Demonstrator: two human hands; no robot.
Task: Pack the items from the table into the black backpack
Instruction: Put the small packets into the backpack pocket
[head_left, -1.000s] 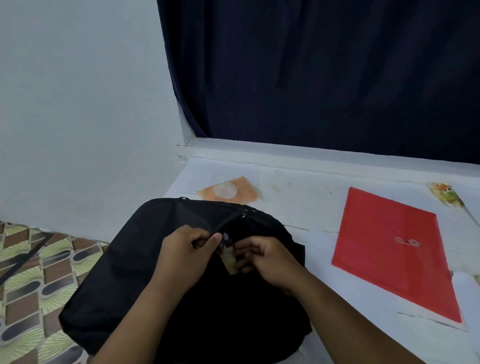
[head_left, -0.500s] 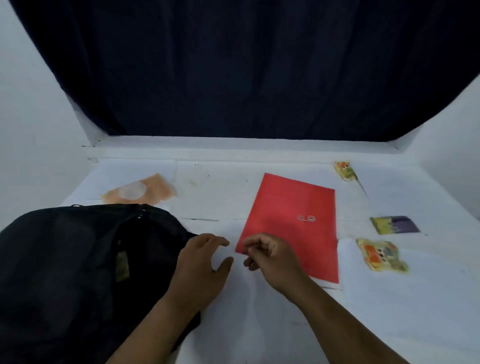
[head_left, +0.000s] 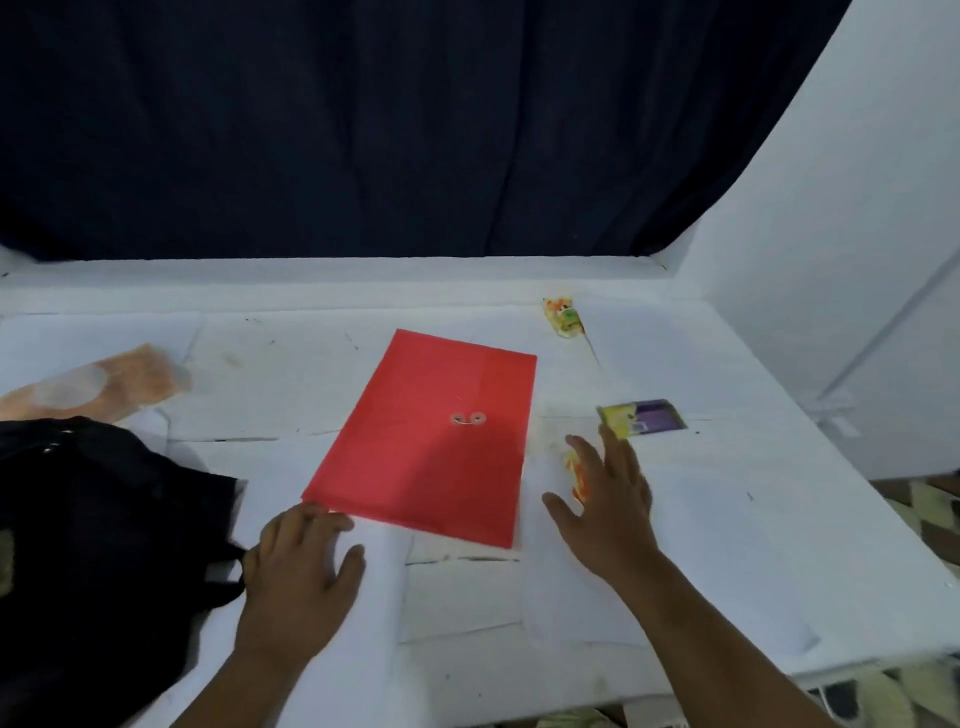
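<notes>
1. Backpack (head_left: 104, 545), black, lies at the near left of the white table (head_left: 727, 545), partly hanging past its left edge, with a strap reaching right toward the left hand.
2. Left hand (head_left: 298, 566) rests palm down on the table just right of the backpack, fingers relaxed and spread, holding nothing; its fingertips sit at the near left corner of the red envelope folder (head_left: 431, 441).
3. Red envelope folder lies flat in the middle of the table, its string-and-button clasp facing up.
4. Right hand (head_left: 608, 504) is spread wide, palm down, to the right of the folder over a small orange-and-yellow packet (head_left: 575, 475), which is mostly hidden beneath the fingers; whether the hand touches it cannot be told.
5. Yellow-and-purple packet (head_left: 641, 418) lies just beyond the right hand's fingertips, farther right.
6. Another small orange-and-green packet (head_left: 563, 317) lies at the far side, beyond the folder's far right corner.
7. Pale orange pouch (head_left: 98, 382) lies at the far left, just beyond the backpack.
8. Dark curtain (head_left: 415, 130) hangs behind the table.
</notes>
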